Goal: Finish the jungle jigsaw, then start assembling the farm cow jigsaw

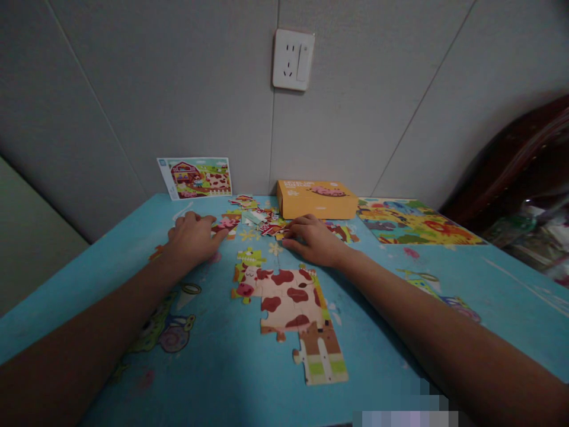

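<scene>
Loose colourful cardboard puzzle pieces [255,218] lie between the flat left hand [192,237] and the right hand [313,240], both with fingertips touching them, neither gripping.

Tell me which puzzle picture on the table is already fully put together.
The jungle-animal puzzle at the far right, beside the orange box. It has straight edges all round; the cow puzzle in the middle is still ragged and partial.

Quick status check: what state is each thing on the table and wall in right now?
cow puzzle section: partly assembled, flat on table.
loose puzzle pieces: unjoined, heaped by box.
orange puzzle box: closed.
reference card: leaning upright against wall.
animal puzzle: lying flat; completeness unclear.
left hand: fingertips on a loose piece.
right hand: fingertips at the pile.
wall socket: nothing plugged in.
</scene>
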`<state>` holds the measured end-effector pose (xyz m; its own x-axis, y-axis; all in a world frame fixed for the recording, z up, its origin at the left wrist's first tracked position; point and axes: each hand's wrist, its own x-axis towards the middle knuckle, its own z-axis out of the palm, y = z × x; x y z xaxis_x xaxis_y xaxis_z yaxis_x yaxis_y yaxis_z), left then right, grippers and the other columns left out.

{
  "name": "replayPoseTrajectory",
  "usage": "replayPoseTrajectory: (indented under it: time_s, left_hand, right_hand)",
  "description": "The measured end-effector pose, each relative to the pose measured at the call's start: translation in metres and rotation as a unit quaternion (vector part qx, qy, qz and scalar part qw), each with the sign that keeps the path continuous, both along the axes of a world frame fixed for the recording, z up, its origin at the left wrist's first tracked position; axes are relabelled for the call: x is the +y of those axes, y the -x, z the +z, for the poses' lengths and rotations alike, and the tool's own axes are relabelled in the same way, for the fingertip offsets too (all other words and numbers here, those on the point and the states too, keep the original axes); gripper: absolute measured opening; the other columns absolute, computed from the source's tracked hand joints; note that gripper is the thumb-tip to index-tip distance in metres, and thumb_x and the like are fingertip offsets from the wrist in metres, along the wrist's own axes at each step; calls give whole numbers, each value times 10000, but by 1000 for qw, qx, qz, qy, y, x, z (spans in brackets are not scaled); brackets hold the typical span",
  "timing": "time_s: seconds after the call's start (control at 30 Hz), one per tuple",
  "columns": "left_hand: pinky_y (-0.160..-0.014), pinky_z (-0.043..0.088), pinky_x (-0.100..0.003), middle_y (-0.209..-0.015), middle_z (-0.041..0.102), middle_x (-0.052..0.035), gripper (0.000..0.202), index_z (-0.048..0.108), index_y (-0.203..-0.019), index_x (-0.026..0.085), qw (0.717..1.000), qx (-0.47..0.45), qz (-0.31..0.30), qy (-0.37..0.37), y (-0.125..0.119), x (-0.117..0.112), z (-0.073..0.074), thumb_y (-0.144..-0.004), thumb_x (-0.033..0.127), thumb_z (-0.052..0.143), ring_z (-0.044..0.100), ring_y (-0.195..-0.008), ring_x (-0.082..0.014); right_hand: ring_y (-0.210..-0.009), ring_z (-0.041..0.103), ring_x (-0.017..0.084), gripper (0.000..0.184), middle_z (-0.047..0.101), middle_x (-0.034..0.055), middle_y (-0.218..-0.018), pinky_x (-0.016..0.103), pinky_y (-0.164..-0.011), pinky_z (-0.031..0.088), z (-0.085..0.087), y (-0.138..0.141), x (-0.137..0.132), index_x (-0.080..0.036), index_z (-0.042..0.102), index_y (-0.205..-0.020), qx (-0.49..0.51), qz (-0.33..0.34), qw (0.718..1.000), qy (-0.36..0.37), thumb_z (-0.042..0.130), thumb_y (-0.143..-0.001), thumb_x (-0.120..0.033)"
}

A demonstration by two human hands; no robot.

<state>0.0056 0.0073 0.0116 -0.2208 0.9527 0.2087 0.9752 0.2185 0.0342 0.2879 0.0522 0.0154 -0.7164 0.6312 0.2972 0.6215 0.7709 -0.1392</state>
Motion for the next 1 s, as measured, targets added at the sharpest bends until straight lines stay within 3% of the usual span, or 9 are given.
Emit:
replayPoseTrajectory:
  time_s: [0.1, 0.2, 0.4, 0.57, 0.67, 0.8, 0.9, 1.0]
  left_hand:
    - [-1011, 399, -487, -1394, 537, -127, 545, 673, -1221, 212, 998, 12, -64, -13, 2, 2, 0, -870, 566, 453, 490, -1231, -369]
    - [-1004, 414, -444, -1288, 642, -89, 494, 705, -1160, 213, 995, 2, -98, 3, 2, 3, 1, -869, 531, 464, 543, -1182, -337]
    - [-930, 467, -382, -1139, 724, -61, 416, 738, -1093, 245, 994, -27, -105, -17, 4, 5, 0, -844, 483, 505, 620, -1079, -303]
    - [-922, 469, -395, -1095, 735, -77, 408, 736, -1100, 227, 993, -23, -112, -30, 2, 5, 2, -841, 455, 519, 635, -1042, -307]
    - [-944, 455, -425, -1103, 723, -115, 464, 707, -1151, 178, 995, 3, -88, -49, 1, 2, 8, -862, 479, 503, 623, -1035, -323]
    - [-878, 475, -497, -1083, 698, -167, 515, 678, -1174, 143, 996, 37, -9, -82, 0, -5, 14, -894, 513, 454, 573, -1056, -395]
    - [-810, 484, -553, -1083, 663, -203, 501, 673, -1170, 147, 998, 45, 27, -43, 1, -9, 11, -917, 483, 400, 533, -1078, -451]
    - [-816, 484, -536, -1119, 620, -225, 488, 665, -1181, 146, 999, 34, 34, -2, 2, -7, 3, -931, 425, 352, 530, -1093, -432]
  right_hand:
    - [-933, 557, 234, 345, 679, 116, -924, 367, -851, 398, 1, 0, 1, -145, 716, -871, 5, -20, 1000, -12, 521, -950, -418]
    - [-904, 548, 230, 331, 678, 114, -887, 360, -837, 387, 0, -2, 3, -142, 714, -839, 3, -38, 999, -22, 543, -935, -408]
    - [-931, 548, 245, 237, 688, 102, -896, 355, -850, 391, 0, -3, 2, -148, 711, -861, 2, -67, 997, -26, 605, -890, -358]
    - [-955, 558, 255, 194, 694, 111, -921, 357, -868, 395, 1, -3, 2, -148, 723, -903, -9, -98, 995, -19, 603, -881, -299]
    - [-977, 561, 258, 183, 699, 112, -931, 359, -879, 398, 1, -3, 2, -149, 726, -911, -8, -108, 994, -13, 606, -874, -282]
    - [-964, 566, 257, 179, 703, 104, -928, 363, -877, 406, 0, -3, 2, -156, 729, -910, -7, -109, 994, -13, 604, -872, -278]
    - [-965, 569, 258, 183, 704, 100, -932, 362, -885, 407, 0, -4, 2, -160, 732, -918, -6, -108, 994, -10, 602, -873, -282]
    - [-975, 572, 257, 196, 701, 104, -939, 358, -899, 405, 0, -4, 1, -159, 731, -930, -8, -108, 994, -9, 596, -879, -291]
